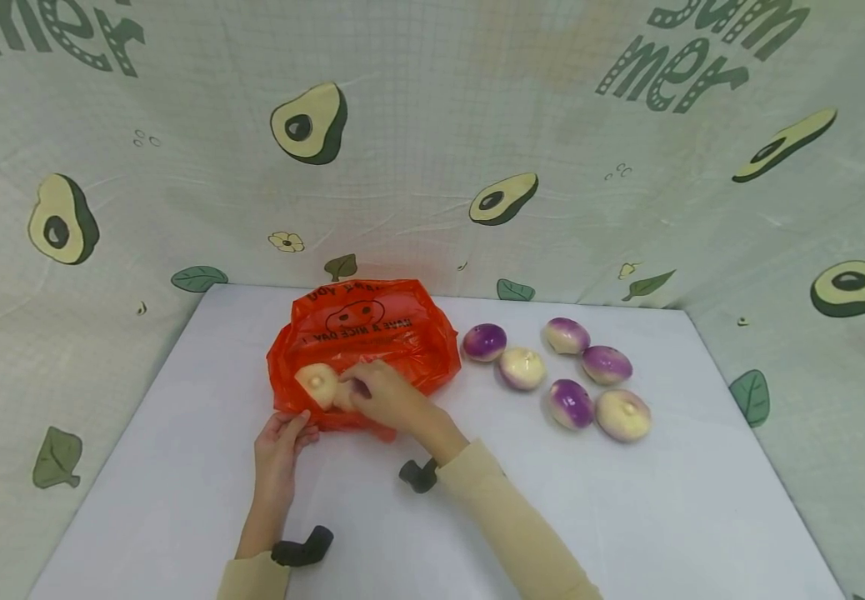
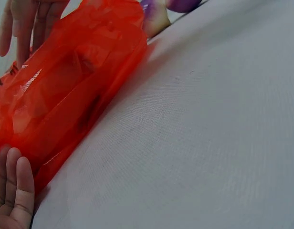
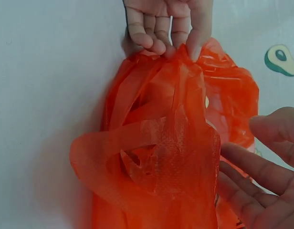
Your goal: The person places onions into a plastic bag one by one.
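Your left hand (image 1: 280,437) pinched the near rim of the red bag (image 1: 436,337), likely steadying its mouth, while your right hand (image 1: 387,398), its grip loosely spread, reached in by pale turnips (image 1: 317,385); six purple-and-white turnips (image 1: 571,404) sat rightward on the table (image 1: 702,517).

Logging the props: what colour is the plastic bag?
The plastic bag is bright red with dark print; the head view shows it best.

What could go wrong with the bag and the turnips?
The bag looks thin and floppy, so its edge might sag if the left hand, pinching it, lets go. The right hand, reaching inside, might snag it coming out. The loose turnips on the table look roundish, so a bump might roll them.
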The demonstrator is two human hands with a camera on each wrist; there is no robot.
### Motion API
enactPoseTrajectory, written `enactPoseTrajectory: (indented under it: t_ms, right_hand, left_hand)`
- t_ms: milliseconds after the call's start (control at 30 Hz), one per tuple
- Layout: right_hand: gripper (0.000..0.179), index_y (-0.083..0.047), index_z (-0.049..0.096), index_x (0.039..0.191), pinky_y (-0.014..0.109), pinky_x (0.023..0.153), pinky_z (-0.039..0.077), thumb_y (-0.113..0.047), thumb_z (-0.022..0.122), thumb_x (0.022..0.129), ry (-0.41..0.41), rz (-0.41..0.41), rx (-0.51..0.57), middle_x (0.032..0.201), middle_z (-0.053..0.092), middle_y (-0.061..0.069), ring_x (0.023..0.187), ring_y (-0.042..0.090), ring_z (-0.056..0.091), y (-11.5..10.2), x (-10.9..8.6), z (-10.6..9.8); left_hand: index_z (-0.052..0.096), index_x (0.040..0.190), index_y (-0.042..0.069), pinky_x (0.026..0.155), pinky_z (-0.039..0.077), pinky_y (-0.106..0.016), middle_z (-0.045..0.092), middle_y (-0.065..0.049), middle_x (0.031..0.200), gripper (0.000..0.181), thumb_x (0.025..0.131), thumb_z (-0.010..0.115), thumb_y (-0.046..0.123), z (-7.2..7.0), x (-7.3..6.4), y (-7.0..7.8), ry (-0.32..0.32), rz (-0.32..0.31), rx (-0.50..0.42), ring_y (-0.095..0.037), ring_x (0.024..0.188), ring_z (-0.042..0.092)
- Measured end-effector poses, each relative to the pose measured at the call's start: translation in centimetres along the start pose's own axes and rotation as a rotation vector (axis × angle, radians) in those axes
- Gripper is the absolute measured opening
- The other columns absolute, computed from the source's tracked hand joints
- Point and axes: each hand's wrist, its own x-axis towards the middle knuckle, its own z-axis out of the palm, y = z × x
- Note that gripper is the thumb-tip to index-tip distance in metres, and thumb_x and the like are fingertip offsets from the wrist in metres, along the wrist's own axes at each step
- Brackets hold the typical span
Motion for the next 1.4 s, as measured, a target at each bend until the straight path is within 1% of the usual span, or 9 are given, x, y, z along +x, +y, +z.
enactPoseTrajectory:
  t_ms: [167, 300, 367, 567, 700, 867, 1067, 1200, 1400]
  right_hand:
    - [0.028, -0.015, 0.060, 0.120, 0.023, 0.095, 0.047, -0.017, 0.057, 0.092, -0.003, 0.000, 0.029, 0.115, 0.063, -0.004, 0.107, 0.011, 0.056, 0.2, -0.3, 0.1]
    - [0.032, -0.017, 0.058, 0.124, 0.030, 0.103, 0.043, -0.019, 0.057, 0.092, 0.007, 0.003, 0.076, 0.123, 0.061, -0.006, 0.122, 0.013, 0.051, 0.4, -1.0, -0.2]
    - [0.034, -0.018, 0.057, 0.126, 0.033, 0.104, 0.042, -0.020, 0.058, 0.092, 0.016, 0.015, 0.102, 0.126, 0.059, -0.005, 0.125, 0.014, 0.049, 0.3, -1.6, -0.6]
    - [0.032, -0.018, 0.057, 0.124, 0.035, 0.102, 0.044, -0.021, 0.058, 0.092, 0.062, 0.035, 0.157, 0.125, 0.059, -0.004, 0.121, 0.015, 0.051, 0.4, -3.5, -2.4]
    - [0.030, -0.017, 0.058, 0.122, 0.034, 0.100, 0.045, -0.019, 0.058, 0.092, 0.121, 0.033, 0.188, 0.122, 0.061, -0.004, 0.119, 0.014, 0.052, 0.9, -4.9, -3.4]
    - [0.029, -0.018, 0.060, 0.120, 0.038, 0.095, 0.049, -0.020, 0.060, 0.091, 0.205, 0.069, 0.216, 0.121, 0.061, -0.004, 0.116, 0.015, 0.054, 1.5, -6.7, -4.4]
    - [0.028, -0.019, 0.062, 0.118, 0.042, 0.100, 0.045, -0.022, 0.062, 0.090, 0.317, 0.109, 0.246, 0.119, 0.063, -0.004, 0.116, 0.016, 0.055, 2.7, -8.8, -5.4]
    - [0.029, -0.019, 0.061, 0.118, 0.044, 0.099, 0.046, -0.020, 0.063, 0.089, 0.402, 0.131, 0.268, 0.120, 0.063, -0.002, 0.114, 0.018, 0.055, 3.8, -10.4, -6.0]
    - [0.030, -0.014, 0.062, 0.117, 0.047, 0.099, 0.044, -0.018, 0.064, 0.088, 0.519, 0.157, 0.282, 0.119, 0.064, 0.002, 0.113, 0.022, 0.056, 5.3, -12.5, -6.7]
  left_hand:
    - [0.052, 0.099, 0.010, 0.075, 0.055, -0.018, 0.066, 0.009, 0.075, 0.029, 0.086, 0.065, 0.032, 0.0, 0.0, 0.0, 0.005, 0.003, 0.000, -0.006, 0.070, 0.064]
    - [0.052, 0.101, 0.010, 0.076, 0.054, -0.018, 0.066, 0.009, 0.076, 0.031, 0.086, 0.065, 0.034, -0.1, 0.0, -0.1, 0.010, -0.003, 0.011, -0.006, 0.071, 0.064]
    - [0.052, 0.101, 0.010, 0.076, 0.054, -0.017, 0.066, 0.009, 0.076, 0.031, 0.085, 0.066, 0.034, -0.1, 0.0, -0.2, 0.005, -0.004, 0.011, -0.006, 0.071, 0.064]
    - [0.052, 0.100, 0.010, 0.076, 0.054, -0.017, 0.066, 0.009, 0.076, 0.031, 0.085, 0.065, 0.034, -0.2, 0.0, -0.2, -0.009, 0.005, 0.010, -0.006, 0.071, 0.065]
    - [0.052, 0.099, 0.011, 0.076, 0.054, -0.018, 0.066, 0.009, 0.076, 0.029, 0.086, 0.065, 0.033, -0.2, 0.0, -0.2, -0.004, 0.005, 0.008, -0.006, 0.071, 0.065]
    - [0.052, 0.099, 0.009, 0.076, 0.054, -0.018, 0.066, 0.009, 0.075, 0.031, 0.085, 0.066, 0.033, -0.2, 0.0, -0.1, -0.006, 0.004, -0.004, -0.007, 0.070, 0.064]
    - [0.051, 0.100, 0.009, 0.076, 0.054, -0.018, 0.066, 0.009, 0.075, 0.033, 0.085, 0.066, 0.034, -0.2, 0.1, -0.1, -0.002, -0.001, -0.004, -0.006, 0.071, 0.064]
    - [0.051, 0.101, 0.008, 0.076, 0.054, -0.018, 0.066, 0.009, 0.075, 0.034, 0.085, 0.066, 0.033, -0.1, 0.0, -0.1, 0.000, -0.004, -0.004, -0.007, 0.071, 0.064]
    - [0.050, 0.103, 0.007, 0.077, 0.054, -0.017, 0.066, 0.010, 0.076, 0.036, 0.085, 0.065, 0.035, 0.0, -0.2, 0.0, -0.001, 0.001, 0.018, -0.006, 0.071, 0.064]
